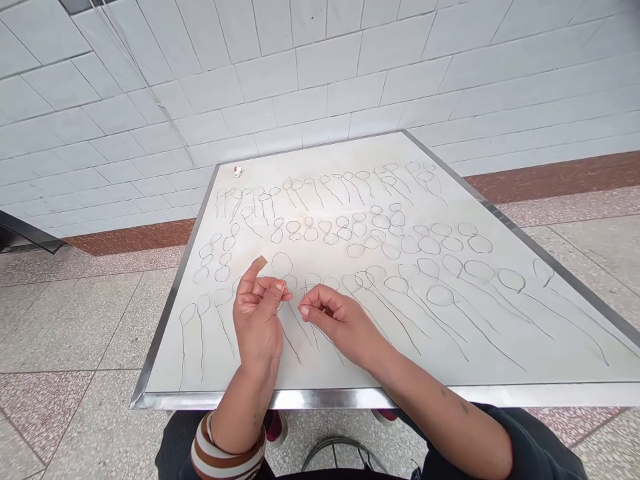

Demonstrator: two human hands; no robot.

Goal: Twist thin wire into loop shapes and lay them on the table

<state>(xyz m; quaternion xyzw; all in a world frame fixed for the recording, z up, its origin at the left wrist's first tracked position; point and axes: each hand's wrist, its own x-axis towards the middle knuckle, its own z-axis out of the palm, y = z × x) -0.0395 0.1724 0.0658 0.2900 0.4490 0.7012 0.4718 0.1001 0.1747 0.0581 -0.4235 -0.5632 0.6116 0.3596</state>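
My left hand (261, 313) is over the near part of the table, thumb and finger pinched on a thin wire. A round wire loop (283, 263) shows just above that thumb; I cannot tell whether it belongs to the held wire or lies on the table. A piece of tan tape wraps one raised fingertip. Close by on the right, my right hand (333, 317) has its thumb and forefinger pressed together at the wire, which is barely visible between the hands. Long-tailed wire loops (440, 296) lie around both hands.
A white table (170, 363) with a metal edge fills the middle. Farther back are rows of figure-eight wires (343, 227) and small tailed loops (363, 176). A small red-and-white item (239, 172) sits at the far left corner. Behind stands a tiled wall (325, 67).
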